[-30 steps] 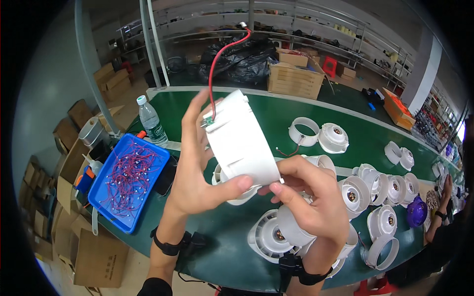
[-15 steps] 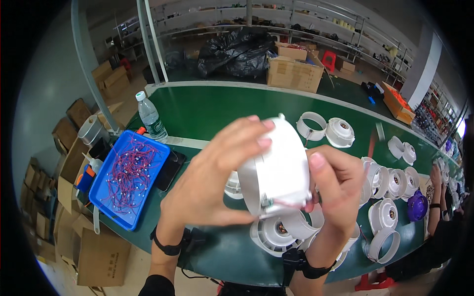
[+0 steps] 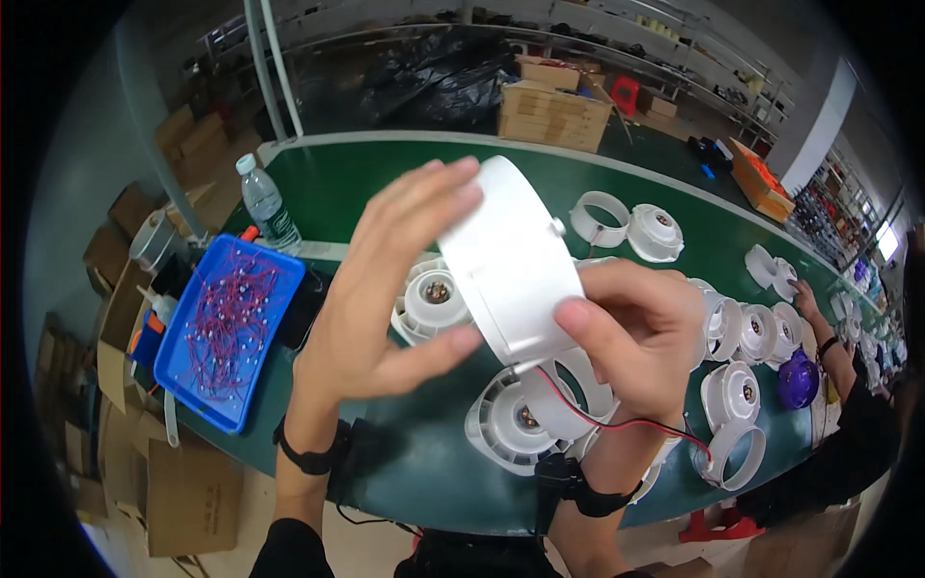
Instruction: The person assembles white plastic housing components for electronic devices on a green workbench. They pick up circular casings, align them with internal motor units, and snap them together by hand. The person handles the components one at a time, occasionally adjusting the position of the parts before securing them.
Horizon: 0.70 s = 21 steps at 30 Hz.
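Above the bench I hold a white plastic ring housing (image 3: 511,265), tilted, its smooth outer wall showing with a small peg on the right edge. My left hand (image 3: 371,299) spans its left side, fingers at the upper rim and thumb by the lower. My right hand (image 3: 636,337) grips its right side, thumb on the wall and the other fingers partly hidden behind. A red and black wire (image 3: 617,422) trails from its lower edge past my right wrist. Beneath lie a white fan housing (image 3: 511,429) and another one (image 3: 431,294) half hidden by my left hand.
At left sit a blue tray (image 3: 171,361) of red wires with white connectors, a water bottle (image 3: 267,207) and a dark flat object. More white housings (image 3: 732,395) and a purple one (image 3: 798,379) stand at right, where another person's hand (image 3: 807,301) touches parts.
The ring housing has turned in my hands: the small green part at its lower edge has gone from sight, a side peg shows, and the red and black wire now hangs loose.
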Motion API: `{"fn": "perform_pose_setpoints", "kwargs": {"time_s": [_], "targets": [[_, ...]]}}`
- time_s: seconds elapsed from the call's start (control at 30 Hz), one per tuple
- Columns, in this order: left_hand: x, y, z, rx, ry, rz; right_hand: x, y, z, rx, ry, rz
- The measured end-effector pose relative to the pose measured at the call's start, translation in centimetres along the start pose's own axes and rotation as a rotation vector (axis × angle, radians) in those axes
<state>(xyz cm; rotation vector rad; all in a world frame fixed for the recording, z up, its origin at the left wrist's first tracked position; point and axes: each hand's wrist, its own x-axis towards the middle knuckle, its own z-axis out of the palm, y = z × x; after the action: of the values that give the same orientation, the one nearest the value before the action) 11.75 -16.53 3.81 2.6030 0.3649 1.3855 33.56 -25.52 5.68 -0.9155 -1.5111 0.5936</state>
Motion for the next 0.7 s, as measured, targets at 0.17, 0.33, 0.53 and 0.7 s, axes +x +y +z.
{"fn": "perform_pose_setpoints", "kwargs": {"time_s": [0.17, 0.33, 0.53, 0.7], "targets": [[-0.7, -0.7, 0.2, -0.187, 0.050, -0.068, -0.4, -0.3, -0.9, 0.001, -0.137, -0.196], [-0.9, -1.5, -0.1, -0.084, 0.047, -0.069, -0.4, 0.2, -0.1, 0.095, -0.050, -0.114], [-1.3, -2.5, -1.5, -0.661, -0.051, -0.470, -0.6, 0.7, 0.3, 0.470, -0.049, 0.212], [-4.2, -10.8, -1.3, -0.979, 0.098, -0.702, 1.1, 1.8, 2.5, 0.006, 0.068, 0.296]]}}
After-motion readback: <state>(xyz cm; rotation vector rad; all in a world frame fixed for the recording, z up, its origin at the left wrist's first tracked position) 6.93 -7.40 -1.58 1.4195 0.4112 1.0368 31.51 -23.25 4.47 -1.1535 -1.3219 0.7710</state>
